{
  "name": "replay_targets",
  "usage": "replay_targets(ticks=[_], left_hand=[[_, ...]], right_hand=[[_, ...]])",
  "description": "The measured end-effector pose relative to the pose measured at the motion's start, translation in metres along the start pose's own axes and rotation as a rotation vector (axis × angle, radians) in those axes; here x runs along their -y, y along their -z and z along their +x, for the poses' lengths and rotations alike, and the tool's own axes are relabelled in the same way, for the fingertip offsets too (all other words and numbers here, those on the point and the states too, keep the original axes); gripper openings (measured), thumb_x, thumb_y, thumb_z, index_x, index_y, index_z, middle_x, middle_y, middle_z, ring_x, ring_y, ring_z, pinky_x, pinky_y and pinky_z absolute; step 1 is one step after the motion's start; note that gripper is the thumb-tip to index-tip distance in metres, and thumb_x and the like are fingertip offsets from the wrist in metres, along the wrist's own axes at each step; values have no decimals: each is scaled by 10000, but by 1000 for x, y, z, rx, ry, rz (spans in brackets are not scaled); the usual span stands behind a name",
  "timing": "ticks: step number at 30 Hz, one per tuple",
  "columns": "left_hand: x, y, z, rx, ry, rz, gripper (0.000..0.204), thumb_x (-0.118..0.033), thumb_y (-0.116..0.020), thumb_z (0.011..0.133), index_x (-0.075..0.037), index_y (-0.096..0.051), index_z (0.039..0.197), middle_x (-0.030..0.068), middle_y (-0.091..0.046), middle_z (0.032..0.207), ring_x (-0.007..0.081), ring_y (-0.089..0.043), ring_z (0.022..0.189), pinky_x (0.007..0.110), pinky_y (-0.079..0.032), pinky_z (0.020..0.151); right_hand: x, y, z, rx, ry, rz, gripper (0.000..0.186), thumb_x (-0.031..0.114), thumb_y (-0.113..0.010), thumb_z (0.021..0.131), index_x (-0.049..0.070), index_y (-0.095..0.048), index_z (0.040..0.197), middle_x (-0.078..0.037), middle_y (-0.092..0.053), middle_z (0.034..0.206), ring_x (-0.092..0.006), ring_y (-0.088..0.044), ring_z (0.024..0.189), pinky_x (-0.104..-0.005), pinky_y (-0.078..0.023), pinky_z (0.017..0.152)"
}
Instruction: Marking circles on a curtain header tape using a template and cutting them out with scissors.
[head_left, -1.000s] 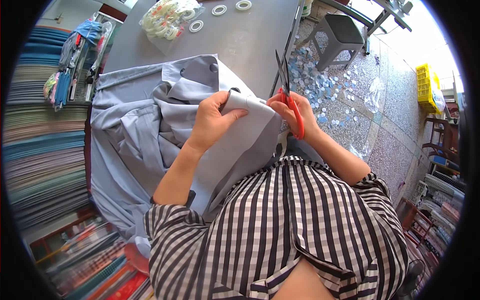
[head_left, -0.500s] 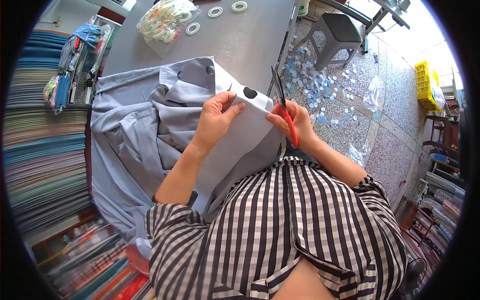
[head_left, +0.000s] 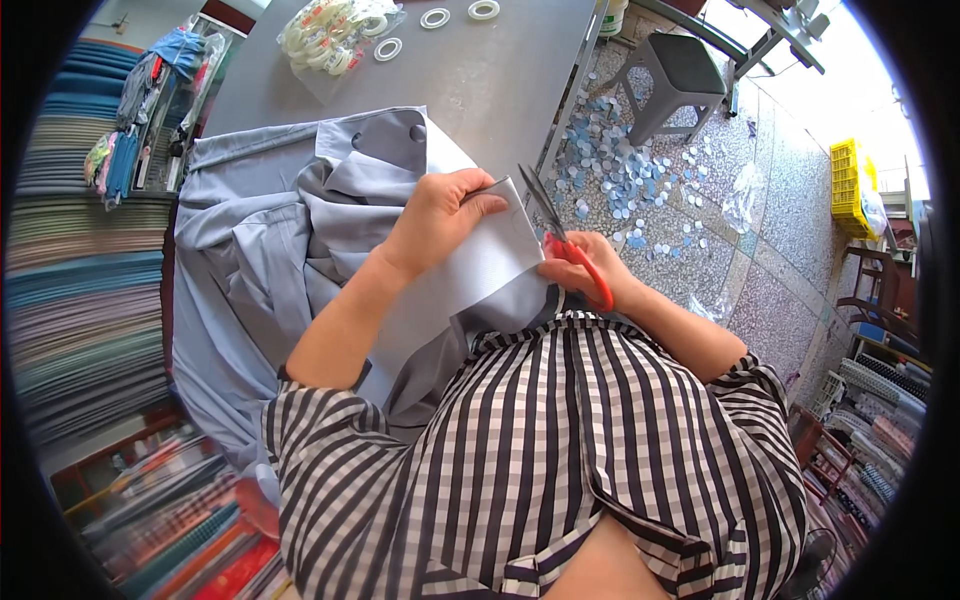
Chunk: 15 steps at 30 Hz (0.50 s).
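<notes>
Grey-blue curtain fabric point(head_left: 245, 270) is spread over the table and hangs down to my lap, with a stiff white band point(head_left: 455, 255) along its edge. My left hand point(head_left: 438, 218) pinches the band, which is folded over, between thumb and fingers. A faint curved outline shows on the folded part. Scissors with red handles point(head_left: 597, 274) are in my right hand point(head_left: 600, 265), blades slightly apart and pointing up and left, clear of the cloth. The fingertips of that hand meet the lower corner of the fold. Round holes appear in the cloth's far edge.
On the grey table point(head_left: 480, 70) lie white rings point(head_left: 388, 49) and a plastic bag of rings point(head_left: 335, 35). Cut fabric discs point(head_left: 620, 165) litter the floor at right, beside a grey stool point(head_left: 675, 85). A yellow crate point(head_left: 850, 185) stands farther right. Stacked fabrics point(head_left: 85, 300) fill the left.
The dark round hole seen between my hands is out of sight, and the band is now folded over. My right hand and the scissors have moved slightly down and right.
</notes>
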<state>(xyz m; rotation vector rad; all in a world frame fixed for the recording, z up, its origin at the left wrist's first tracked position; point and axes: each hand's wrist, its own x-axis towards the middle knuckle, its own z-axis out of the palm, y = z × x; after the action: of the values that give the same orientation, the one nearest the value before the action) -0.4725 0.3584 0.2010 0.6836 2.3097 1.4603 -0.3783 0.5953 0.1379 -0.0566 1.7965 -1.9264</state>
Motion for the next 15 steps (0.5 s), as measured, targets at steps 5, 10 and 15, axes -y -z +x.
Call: replay_targets(ticks=[5,10,15], left_hand=[[-3,5,9,63,66,20,112,-100,-700,904,5,-691,941,-15,-652,771,38,-540,727,221,-466,655],[-2,-7,16,127,70,-23,123,-79,-691,894,41,-671,918,33,-631,710,56,-499,673,254,-446,621],[-5,-10,18,143,73,7,142,-93,-698,885,42,-653,891,40,-593,676,64,-463,649,267,-413,594]], right_hand=[[-9,50,-8,247,-70,-243,683,681,-658,835,10,-669,960,-69,-633,830,-181,-617,808,-337,-487,713],[18,71,-6,424,-159,-510,833,799,-626,752,2,-682,985,-110,-645,870,-242,-633,859,-389,-490,736],[29,79,2,509,-188,-646,833,794,-622,759,-2,-668,1002,-116,-641,901,-245,-629,867,-381,-488,736]])
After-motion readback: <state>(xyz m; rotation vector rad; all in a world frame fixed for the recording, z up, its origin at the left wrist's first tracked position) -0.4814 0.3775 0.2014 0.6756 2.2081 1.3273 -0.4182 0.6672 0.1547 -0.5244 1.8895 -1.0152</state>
